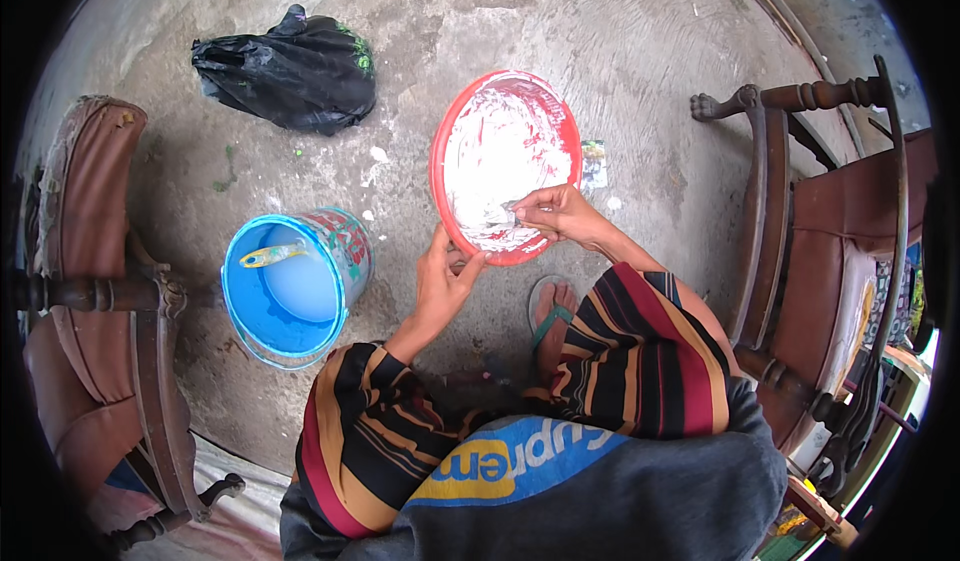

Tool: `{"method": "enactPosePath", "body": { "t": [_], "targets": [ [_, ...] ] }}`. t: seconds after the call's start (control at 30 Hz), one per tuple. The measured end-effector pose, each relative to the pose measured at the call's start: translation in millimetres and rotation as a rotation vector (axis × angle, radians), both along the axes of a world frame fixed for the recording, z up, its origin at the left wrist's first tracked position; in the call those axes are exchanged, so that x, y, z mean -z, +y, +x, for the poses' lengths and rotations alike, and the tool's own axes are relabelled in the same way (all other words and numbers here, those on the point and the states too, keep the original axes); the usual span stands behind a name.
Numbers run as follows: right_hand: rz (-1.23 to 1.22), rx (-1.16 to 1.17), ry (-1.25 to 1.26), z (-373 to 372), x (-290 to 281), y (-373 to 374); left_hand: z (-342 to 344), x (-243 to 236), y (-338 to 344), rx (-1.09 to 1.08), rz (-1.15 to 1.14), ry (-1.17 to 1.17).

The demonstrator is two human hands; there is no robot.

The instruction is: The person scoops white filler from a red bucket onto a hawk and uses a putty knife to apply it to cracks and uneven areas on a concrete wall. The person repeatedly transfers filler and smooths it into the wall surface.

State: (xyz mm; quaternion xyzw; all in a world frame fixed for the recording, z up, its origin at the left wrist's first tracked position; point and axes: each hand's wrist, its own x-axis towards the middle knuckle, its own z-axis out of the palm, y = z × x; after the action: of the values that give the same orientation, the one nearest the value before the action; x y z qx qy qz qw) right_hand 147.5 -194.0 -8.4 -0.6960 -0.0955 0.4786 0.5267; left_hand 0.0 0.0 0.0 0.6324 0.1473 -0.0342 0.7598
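While the left hand (445,279) clasps the near rim of the red basin (437,176) between thumb and fingers, the right hand (562,213) pinches a small, mostly hidden object (516,217) over the white coating (503,151) inside. The basin is in front of the person, right of the blue bucket (240,306) with its yellow-handled brush (270,255).

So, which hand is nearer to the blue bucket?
Left. The left hand holds the red basin, right of the blue bucket; the right hand is farther right, over the basin.
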Motion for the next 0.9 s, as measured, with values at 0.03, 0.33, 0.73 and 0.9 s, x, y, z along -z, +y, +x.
{"method": "enactPosePath", "body": {
  "t": [0.03,0.33,0.73,0.9],
  "targets": [
    [-0.011,0.065,0.167,3.4,0.5,-0.2,-0.1,0.4,0.7,-0.003,0.022,-0.018],
    [0.12,0.337,0.114,30.6,-28.0,-20.4,-13.8,21.6,14.8,-0.176,0.017,0.061],
    [-0.638,0.184,-0.653,38.9,-58.2,-46.0,-25.8,32.8,18.7,-0.236,-0.355,0.458],
    [-0.534,-0.305,-1.19,66.3,9.0,-84.5,-22.3,36.8,23.1,-0.021,-0.545,0.537]
  ]
}}
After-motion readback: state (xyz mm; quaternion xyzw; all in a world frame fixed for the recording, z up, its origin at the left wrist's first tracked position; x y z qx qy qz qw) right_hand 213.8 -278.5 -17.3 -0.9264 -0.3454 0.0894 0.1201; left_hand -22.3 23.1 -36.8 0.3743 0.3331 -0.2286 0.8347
